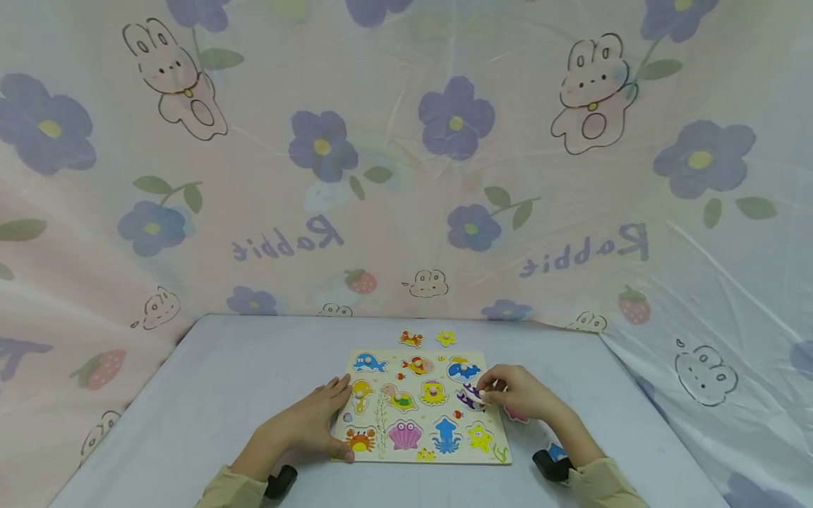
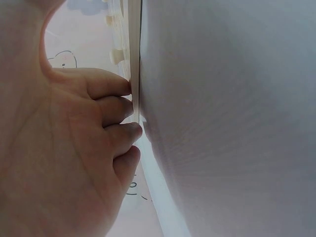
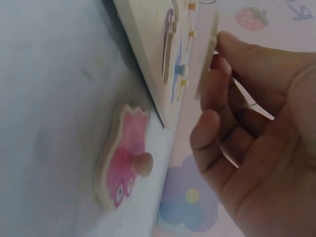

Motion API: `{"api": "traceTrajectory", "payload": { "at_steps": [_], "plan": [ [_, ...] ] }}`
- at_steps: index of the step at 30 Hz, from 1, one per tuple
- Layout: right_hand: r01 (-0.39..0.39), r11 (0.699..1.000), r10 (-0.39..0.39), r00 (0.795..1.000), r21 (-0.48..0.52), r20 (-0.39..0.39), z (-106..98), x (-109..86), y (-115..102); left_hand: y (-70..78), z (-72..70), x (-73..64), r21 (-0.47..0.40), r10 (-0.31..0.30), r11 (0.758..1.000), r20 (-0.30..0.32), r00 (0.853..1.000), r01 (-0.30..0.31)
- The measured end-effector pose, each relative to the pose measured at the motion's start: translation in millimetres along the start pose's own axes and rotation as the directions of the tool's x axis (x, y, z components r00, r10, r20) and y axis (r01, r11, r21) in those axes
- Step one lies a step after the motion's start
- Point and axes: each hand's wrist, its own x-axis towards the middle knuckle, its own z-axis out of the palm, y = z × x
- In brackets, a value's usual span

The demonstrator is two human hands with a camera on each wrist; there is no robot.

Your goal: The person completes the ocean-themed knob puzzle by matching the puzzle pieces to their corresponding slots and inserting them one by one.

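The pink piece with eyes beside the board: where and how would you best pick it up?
Probably by pinching its round knob from above: the pink piece lies printed face up on the table, and the knob stands out from that face.

Soft, even light fills the head view, faintly glossy on the creased curtain (image 1: 394,197). The left wrist view is dimmer, its left hand (image 2: 74,143) shaded; the right wrist view looks hazy, slightly blurred.

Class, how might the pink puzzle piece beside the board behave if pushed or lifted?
The pink piece looks stiff, judging by its thick edge. Its round knob should make gripping easy. Lying flat, it would likely slide rather than roll.
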Motion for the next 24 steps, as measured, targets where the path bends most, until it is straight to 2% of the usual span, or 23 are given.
{"api": "traceTrajectory", "payload": {
  "at_steps": [7, 24],
  "plan": [
    [-0.042, 0.999, 0.042, 0.995, 0.006, 0.086, 5, 4.5, -9, -0.6, -0.3, 1.1, -0.006, -0.005, 1.0, -0.001, 1.0, 0.005],
    [-0.047, 0.998, 0.051, 0.994, -0.042, 0.091, 14, 10.5, -7, 0.5, -1.2, 0.7, -0.01, 0.0, 1.0, -0.008, 1.0, 0.0]
  ]
}}
